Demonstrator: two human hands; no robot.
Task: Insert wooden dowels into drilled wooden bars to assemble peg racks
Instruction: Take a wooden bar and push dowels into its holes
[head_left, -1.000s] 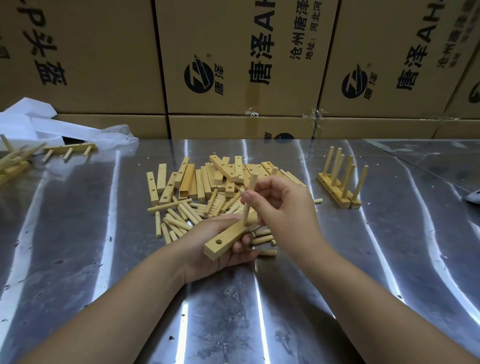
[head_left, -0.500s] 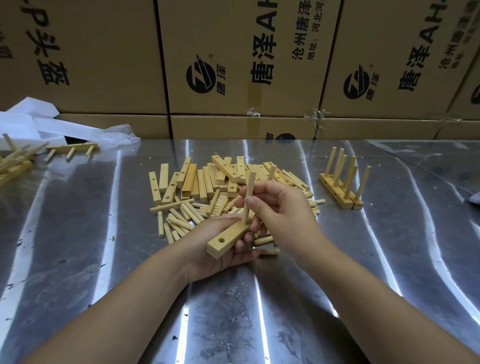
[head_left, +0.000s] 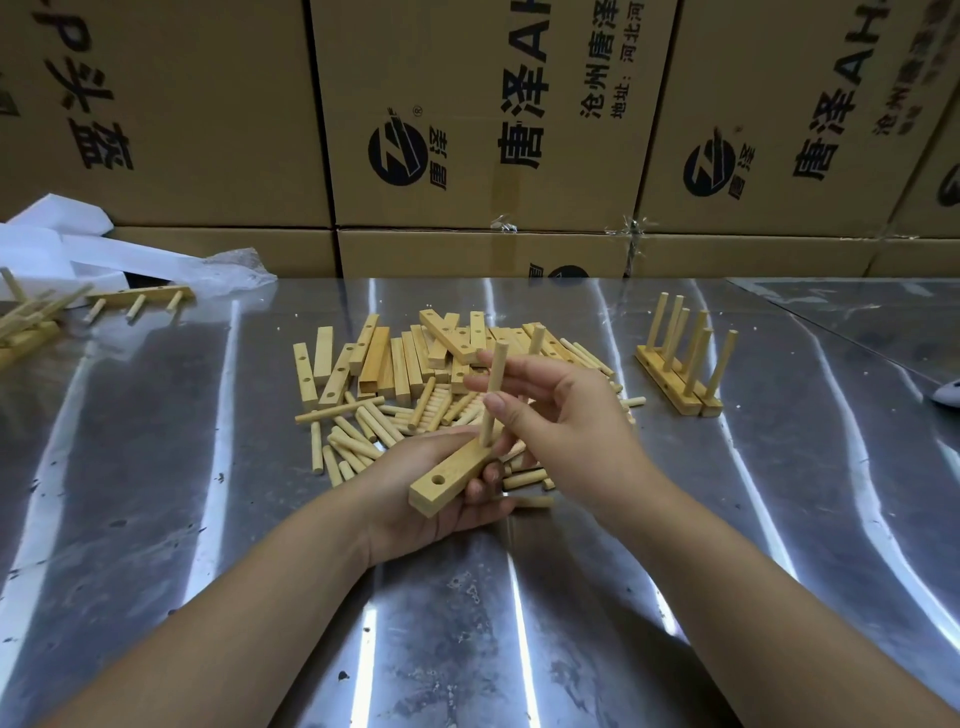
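My left hand (head_left: 415, 491) grips a drilled wooden bar (head_left: 454, 478) from below, its near end showing an empty hole. A wooden dowel (head_left: 492, 397) stands upright in the bar's middle hole. My right hand (head_left: 566, 421) pinches that dowel between thumb and fingers, and a second dowel (head_left: 536, 340) sticks up behind its fingers. Beyond my hands lies a pile of loose drilled bars (head_left: 395, 358) and a pile of short dowels (head_left: 363, 431) on the metal table.
Two finished peg racks (head_left: 680, 364) stand with pegs up at the right. More racks lie at the far left (head_left: 137, 301). White plastic wrap (head_left: 62, 249) sits at the back left. Stacked cardboard boxes (head_left: 467, 130) wall off the table's far edge.
The bar and both hands have stayed in nearly the same place. The dowel now stands a little straighter in the bar's hole, with my right hand still pinching it.
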